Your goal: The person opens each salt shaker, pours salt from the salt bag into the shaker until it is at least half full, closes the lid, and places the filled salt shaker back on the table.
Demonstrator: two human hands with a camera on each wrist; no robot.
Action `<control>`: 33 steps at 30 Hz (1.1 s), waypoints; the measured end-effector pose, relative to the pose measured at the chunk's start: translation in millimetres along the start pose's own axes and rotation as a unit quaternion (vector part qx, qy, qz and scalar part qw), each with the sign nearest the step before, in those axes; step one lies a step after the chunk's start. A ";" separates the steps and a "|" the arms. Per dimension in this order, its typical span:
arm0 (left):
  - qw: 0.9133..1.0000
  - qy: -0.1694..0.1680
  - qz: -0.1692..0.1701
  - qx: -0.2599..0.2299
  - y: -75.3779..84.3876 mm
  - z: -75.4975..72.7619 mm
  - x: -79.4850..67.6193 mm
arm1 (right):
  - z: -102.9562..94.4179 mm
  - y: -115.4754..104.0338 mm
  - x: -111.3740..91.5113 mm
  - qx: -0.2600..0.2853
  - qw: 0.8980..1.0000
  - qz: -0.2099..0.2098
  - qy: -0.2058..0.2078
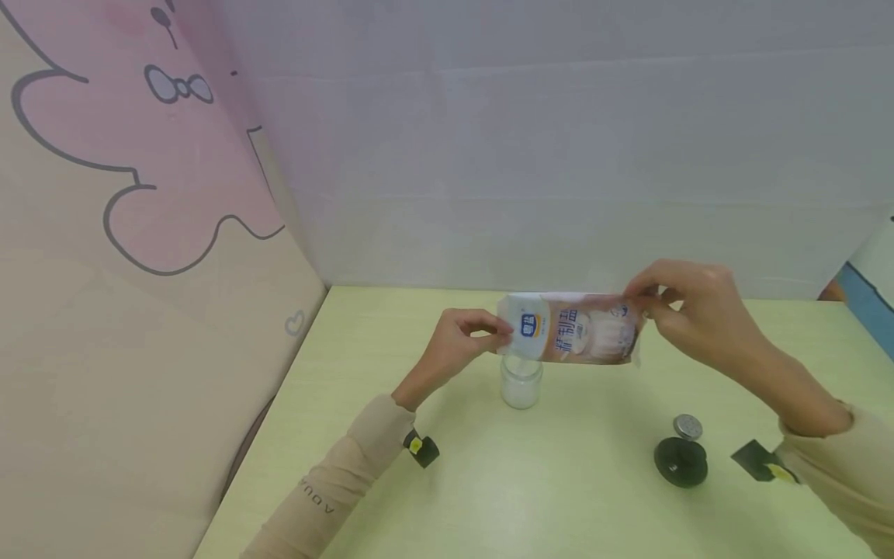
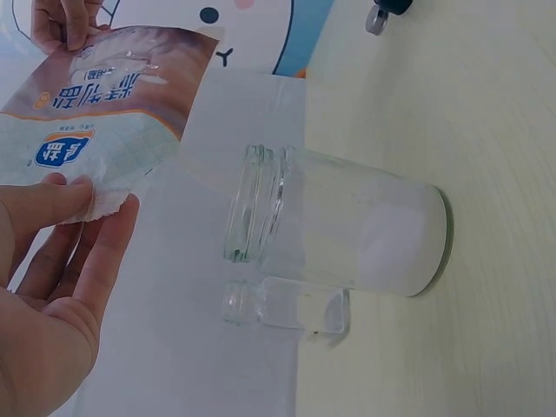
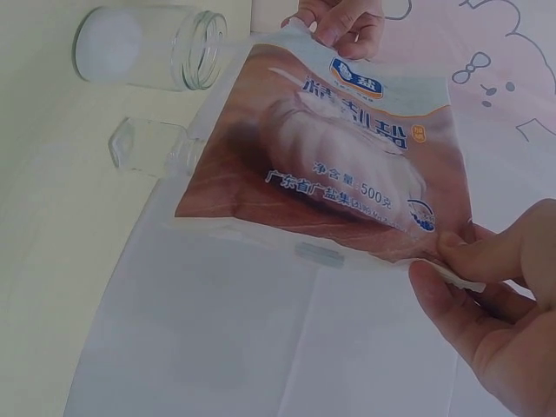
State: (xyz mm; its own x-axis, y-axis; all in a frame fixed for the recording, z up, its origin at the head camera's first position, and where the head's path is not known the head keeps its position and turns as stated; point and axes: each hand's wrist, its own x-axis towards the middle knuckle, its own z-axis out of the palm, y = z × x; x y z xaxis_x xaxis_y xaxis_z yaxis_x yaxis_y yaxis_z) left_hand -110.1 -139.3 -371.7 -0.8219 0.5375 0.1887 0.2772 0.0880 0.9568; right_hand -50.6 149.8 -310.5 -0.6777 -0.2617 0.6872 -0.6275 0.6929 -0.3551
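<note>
A salt bag (image 1: pixel 594 330), brown and pale blue with Chinese print, is stretched sideways between the two hands above the table. My left hand (image 1: pixel 464 338) pinches its pale end between thumb and fingers. At the brown end, my right hand (image 1: pixel 694 307) pinches a corner. Under the bag's left end stands a clear glass jar (image 2: pixel 356 226), upright and uncovered, with white salt (image 2: pixel 404 248) in its lower part. A faint white streak shows between the bag's pale end and the jar's mouth in the right wrist view.
A smaller clear glass bottle (image 2: pixel 304 306) stands beside the jar. On the right of the light green table (image 1: pixel 489 497) lie a dark round lid (image 1: pixel 680 463) and a silver cap with small holes (image 1: pixel 687 427). Pale cloth (image 1: pixel 559 155) hangs behind the table.
</note>
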 end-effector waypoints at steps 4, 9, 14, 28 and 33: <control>1.000 0.002 -0.002 -0.008 -15.6 -1.2 4.0 | 0.2 0.1 -0.3 0.000 1.000 -0.001 0.002; 1.000 0.002 0.004 -0.013 -16.8 -1.3 4.1 | 0.5 1.2 -0.5 0.000 1.000 -0.003 0.005; 1.000 0.002 0.002 -0.004 2.3 0.5 -1.3 | 1.0 1.0 -0.3 0.001 1.000 -0.001 0.005; 1.000 0.000 0.003 -0.005 1.4 0.6 -1.5 | 1.6 1.2 -1.4 0.003 1.000 0.001 0.004; 1.000 0.002 0.005 -0.009 2.5 0.5 -1.2 | 1.3 1.5 -2.0 0.003 1.000 -0.003 0.009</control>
State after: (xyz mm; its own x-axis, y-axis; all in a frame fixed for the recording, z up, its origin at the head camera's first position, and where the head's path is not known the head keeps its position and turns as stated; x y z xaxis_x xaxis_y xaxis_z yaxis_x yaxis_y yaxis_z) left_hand -108.2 -139.2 -369.6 -0.8212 0.5348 0.1989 0.2766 0.0682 0.9586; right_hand -50.7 150.4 -313.3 -0.6664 -0.2537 0.7011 -0.6343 0.6872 -0.3542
